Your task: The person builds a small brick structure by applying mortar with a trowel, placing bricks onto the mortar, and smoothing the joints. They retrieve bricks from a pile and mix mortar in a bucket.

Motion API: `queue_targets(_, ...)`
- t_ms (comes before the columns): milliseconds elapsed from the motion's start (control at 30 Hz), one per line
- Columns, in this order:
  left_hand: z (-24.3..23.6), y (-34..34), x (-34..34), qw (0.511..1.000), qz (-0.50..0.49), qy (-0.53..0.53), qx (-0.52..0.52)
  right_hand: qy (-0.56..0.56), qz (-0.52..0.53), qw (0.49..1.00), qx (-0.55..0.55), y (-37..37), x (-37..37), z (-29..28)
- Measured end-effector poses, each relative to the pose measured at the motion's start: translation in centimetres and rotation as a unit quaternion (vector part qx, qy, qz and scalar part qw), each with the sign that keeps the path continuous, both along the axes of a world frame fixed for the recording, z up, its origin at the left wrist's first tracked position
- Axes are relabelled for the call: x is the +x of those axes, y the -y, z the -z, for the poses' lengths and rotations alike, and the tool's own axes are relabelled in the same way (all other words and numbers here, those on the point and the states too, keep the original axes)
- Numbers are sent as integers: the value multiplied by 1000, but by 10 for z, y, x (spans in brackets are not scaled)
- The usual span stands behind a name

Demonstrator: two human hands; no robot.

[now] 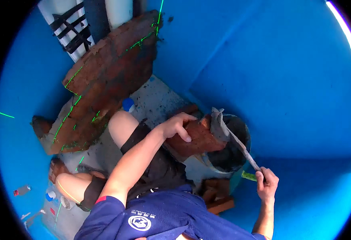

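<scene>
My left hand (179, 127) grips a red-brown brick (199, 137) held over a round bucket (237, 152) of dark grey material. My right hand (266, 182) is closed on the handle of a long, mortar-coated trowel (241, 146), whose head, covered in grey mortar (217, 122), is against the right end of the brick.
A partly built, curved brick wall (115, 68) with green laser lines stands at the left, before taped white pipes (73, 28). Blue walls (287, 72) surround me. Loose bricks (215, 200) lie by the bucket; a blue-capped container (128, 105) sits on the speckled floor (155, 92).
</scene>
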State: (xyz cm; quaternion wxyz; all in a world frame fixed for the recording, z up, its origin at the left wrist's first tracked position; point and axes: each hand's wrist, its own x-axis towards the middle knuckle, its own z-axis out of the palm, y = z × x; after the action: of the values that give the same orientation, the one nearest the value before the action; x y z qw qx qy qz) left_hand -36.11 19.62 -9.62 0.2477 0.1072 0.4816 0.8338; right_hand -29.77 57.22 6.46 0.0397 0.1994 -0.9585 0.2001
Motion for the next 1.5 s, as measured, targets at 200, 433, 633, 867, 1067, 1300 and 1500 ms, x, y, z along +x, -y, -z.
queue_targets(200,0,-1,-3,999,15,-1,48,-49,-52,997,39,14,10,5)
queue_targets(433,-7,4,-4,998,-32,-40,41,-24,22,996,88,-8,32,29)
queue_targets(633,-20,-4,6,957,-214,-174,-87,-12,183,974,-132,6,65,63)
queue_targets(867,-51,-38,16,829,-345,-325,-296,-153,-27,978,139,43,76,103)
queue_targets(1067,-53,-48,20,866,-351,-251,-253,-51,31,991,117,39,99,149)
queue_targets(1300,-51,-42,19,920,-347,-152,-102,-105,6,906,411,-59,133,222)
queue_targets(1500,-88,17,38,906,-404,-123,-32,42,60,971,229,-81,176,259)
